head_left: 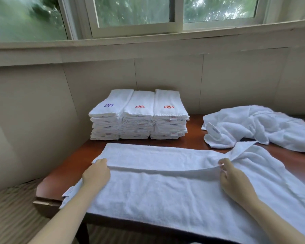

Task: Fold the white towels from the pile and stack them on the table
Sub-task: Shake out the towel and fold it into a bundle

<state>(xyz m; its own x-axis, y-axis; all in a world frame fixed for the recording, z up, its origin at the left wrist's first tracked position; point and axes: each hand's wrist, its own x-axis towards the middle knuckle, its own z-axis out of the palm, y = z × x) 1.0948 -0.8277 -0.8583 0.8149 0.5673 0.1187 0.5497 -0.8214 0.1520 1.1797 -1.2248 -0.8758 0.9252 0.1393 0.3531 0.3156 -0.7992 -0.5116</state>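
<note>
Seen from the head camera, a person works at a dark wooden table (74,161) set against a pale panelled wall (42,103) below a window (130,14) that looks onto green foliage. A white towel (157,194) lies spread across the near side of the table, its front edge hanging over the table's front edge and its far part doubled toward the person along a raised fold. The left hand (96,170) grips that fold near the towel's left end, fingers curled over the edge. The right hand (233,176) pinches the same fold further right, where the cloth bunches and a corner stands up. Behind the towel, near the wall, three stacks of folded towels (138,117) stand side by side, touching; the top towel of the left stack bears a purple emblem, the other two red ones. To the right, an unfolded pile (264,127) of white towels lies crumpled on the table, just beside the spread towel's far right corner. Striped carpet (11,208) shows at lower left.
</note>
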